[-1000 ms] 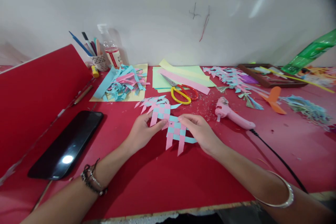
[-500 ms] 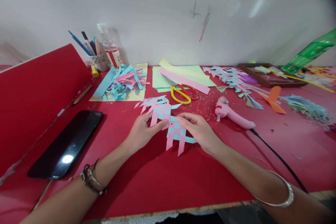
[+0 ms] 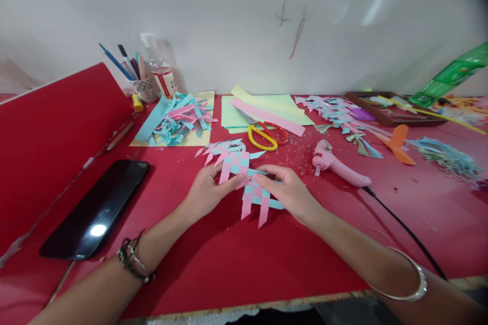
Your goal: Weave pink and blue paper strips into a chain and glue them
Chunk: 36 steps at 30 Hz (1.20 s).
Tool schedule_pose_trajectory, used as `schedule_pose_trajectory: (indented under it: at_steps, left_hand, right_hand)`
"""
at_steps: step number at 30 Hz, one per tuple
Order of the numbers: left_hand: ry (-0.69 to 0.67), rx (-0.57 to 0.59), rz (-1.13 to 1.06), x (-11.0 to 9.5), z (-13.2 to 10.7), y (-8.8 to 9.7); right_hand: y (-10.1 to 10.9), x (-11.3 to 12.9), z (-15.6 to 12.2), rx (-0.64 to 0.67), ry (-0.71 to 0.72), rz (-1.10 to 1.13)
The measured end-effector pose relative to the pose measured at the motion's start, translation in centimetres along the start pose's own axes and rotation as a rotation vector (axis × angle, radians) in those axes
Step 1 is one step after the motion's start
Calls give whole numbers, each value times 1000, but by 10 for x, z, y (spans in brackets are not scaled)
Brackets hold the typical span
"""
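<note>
Between my hands is a woven chain of pink and light blue paper strips [image 3: 256,191], made of joined checkered squares with loose strip ends. My left hand [image 3: 206,188] pinches it near the join of two squares, thumb on top. With thumb and fingers closed, my right hand [image 3: 290,189] grips the nearer square from the right; its thumb lies close to the left thumb. The far end of the chain trails behind the left fingers on the red tabletop [image 3: 229,264]. What the fingers do underneath is hidden.
Beyond the hands lie scissors [image 3: 263,138], paper sheets [image 3: 293,104] and a pile of cut strips [image 3: 181,119]. A pink glue gun [image 3: 339,165] with a black cord is on the right. The left holds a phone [image 3: 97,208]. Another woven chain [image 3: 328,110] lies at the back.
My right thumb has slid slightly left along the woven paper, closer to the left thumb. The left hand has barely moved and both hands keep their hold.
</note>
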<state>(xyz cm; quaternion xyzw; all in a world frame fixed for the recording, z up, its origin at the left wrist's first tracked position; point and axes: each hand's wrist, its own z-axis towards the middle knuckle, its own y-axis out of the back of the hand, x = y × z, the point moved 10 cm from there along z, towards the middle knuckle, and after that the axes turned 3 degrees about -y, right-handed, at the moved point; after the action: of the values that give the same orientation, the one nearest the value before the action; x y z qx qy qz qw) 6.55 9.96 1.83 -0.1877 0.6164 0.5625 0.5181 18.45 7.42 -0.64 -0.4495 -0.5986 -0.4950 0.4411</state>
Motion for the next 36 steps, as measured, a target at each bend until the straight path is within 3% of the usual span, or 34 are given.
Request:
schedule_pose_trajectory:
  at_steps: [6,15,19,27,36]
  left_hand:
    - [14,17,-92,0,-1,-2]
    - [25,2,-103,5,-1,1]
    - [31,-28,-169,3,-2,4]
    - [136,-130,-302,17,-5,13]
    - [111,-102,-319,15,-6,9]
  right_hand:
    - [5,0,1,-51,-9,84]
    - [41,2,0,-357,84,122]
    - [47,7,-4,-409,91,114]
    - [35,11,0,-274,156,146]
    - [5,13,-1,-26,94,-29]
